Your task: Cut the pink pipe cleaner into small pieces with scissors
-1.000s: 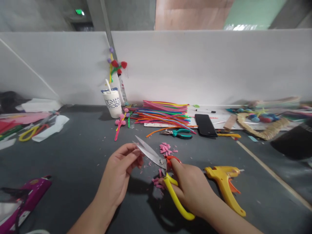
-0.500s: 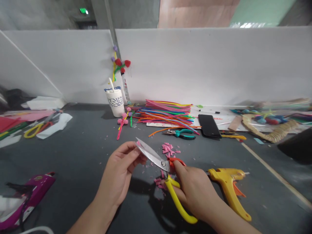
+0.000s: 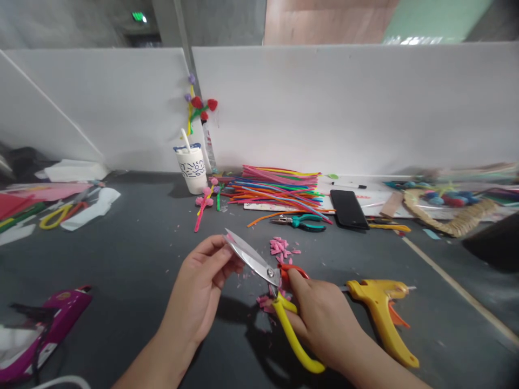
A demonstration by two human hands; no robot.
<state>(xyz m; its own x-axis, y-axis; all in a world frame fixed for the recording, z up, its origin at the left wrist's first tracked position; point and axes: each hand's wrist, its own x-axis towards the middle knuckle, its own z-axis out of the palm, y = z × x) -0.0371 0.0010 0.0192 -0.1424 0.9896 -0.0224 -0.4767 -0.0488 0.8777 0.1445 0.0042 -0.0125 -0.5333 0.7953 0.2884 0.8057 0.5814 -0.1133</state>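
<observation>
My right hand (image 3: 324, 316) is closed round the handles of a pair of scissors (image 3: 252, 258), one handle orange-red and the other yellow. Their silver blades point up and left, the tips at the fingers of my left hand (image 3: 194, 286). Thumb and fingers of that hand are pinched together on a small pink piece (image 3: 230, 236), mostly hidden behind the blades. Cut pink bits lie on the dark table in one small pile (image 3: 279, 246) beyond the scissors and another (image 3: 265, 302) beneath them.
A yellow glue gun (image 3: 381, 302) lies right of my right hand, a magenta one (image 3: 60, 319) at the left. Behind are teal-handled pliers (image 3: 304, 221), a black phone (image 3: 348, 209), colourful pipe cleaners (image 3: 275, 186), a pink pipe-cleaner flower (image 3: 205, 201) and a white cup (image 3: 192, 170).
The scissors' handles and my right hand have shifted slightly to the left, the yellow handle a little nearer the orange-red one. My left hand stays almost still.
</observation>
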